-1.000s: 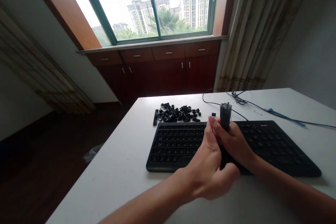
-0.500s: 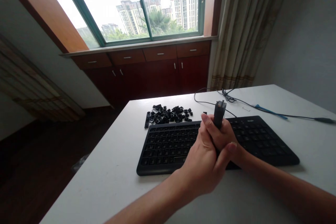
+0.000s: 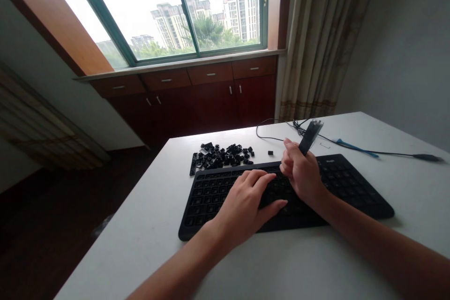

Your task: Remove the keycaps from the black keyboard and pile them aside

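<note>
A black computer keyboard (image 3: 355,187) lies on the white table, and many keys on its left part have no caps. My left hand (image 3: 246,197) is over the middle of it, fingers spread and holding nothing; whether the fingertips touch the keyboard I cannot tell. My right hand (image 3: 302,173) is closed around a black bar-shaped tool (image 3: 308,139), raised above the keyboard's upper edge. The tool's pale tip points up and is smeared by motion; its lower part is hidden in the fist. Behind the keyboard is a heap of loose black keycaps (image 3: 225,155).
A single keycap (image 3: 270,153) sits apart from the heap. Behind the right hand runs a thin black cable (image 3: 269,138). To the right are a bent wire (image 3: 325,145), a blue strip-like tool (image 3: 356,147) and a dark cable end (image 3: 425,157) on the white table (image 3: 140,211).
My left hand has let go of my right hand and the tool, and moved left and down over the keyboard. My right hand has moved slightly right, with the tool tilting to the right.
</note>
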Action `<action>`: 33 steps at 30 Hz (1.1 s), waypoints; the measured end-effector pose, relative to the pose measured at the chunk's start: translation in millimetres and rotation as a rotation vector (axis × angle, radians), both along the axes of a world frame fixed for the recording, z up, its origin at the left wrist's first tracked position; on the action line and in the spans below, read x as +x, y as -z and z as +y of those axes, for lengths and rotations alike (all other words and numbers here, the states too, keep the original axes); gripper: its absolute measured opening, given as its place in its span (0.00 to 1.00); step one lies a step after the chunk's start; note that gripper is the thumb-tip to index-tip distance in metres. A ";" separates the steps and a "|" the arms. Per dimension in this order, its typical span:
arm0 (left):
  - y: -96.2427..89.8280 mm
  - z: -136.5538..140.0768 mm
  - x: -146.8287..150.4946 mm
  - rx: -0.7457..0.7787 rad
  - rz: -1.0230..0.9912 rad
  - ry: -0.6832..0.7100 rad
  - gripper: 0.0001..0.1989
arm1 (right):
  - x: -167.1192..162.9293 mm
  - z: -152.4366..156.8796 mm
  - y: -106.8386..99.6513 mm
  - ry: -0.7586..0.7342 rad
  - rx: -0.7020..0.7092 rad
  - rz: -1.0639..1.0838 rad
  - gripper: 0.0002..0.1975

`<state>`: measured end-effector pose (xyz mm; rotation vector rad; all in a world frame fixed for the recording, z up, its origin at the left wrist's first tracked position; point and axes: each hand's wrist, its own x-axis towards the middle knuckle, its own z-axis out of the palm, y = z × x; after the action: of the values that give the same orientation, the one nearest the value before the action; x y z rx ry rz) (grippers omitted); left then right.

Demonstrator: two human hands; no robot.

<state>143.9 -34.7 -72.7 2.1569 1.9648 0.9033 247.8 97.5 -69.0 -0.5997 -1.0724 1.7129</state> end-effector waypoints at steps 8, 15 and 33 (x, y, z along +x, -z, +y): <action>4.6 4.4 -0.1 0.033 -0.063 0.001 0.11 | 1.5 -5.5 -0.2 -0.073 0.043 -0.105 0.25; 3.9 6.6 -4.9 0.044 -0.226 -0.001 0.02 | 2.0 -7.0 1.2 -0.155 0.063 -0.163 0.24; 6.5 13.8 4.0 0.089 -0.301 0.083 0.06 | -0.2 -0.2 0.8 -0.154 -0.003 -0.054 0.24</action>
<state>147.9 -20.9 -79.2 1.9881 1.7098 1.2394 247.6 97.3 -69.8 -0.5802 -1.1801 1.8405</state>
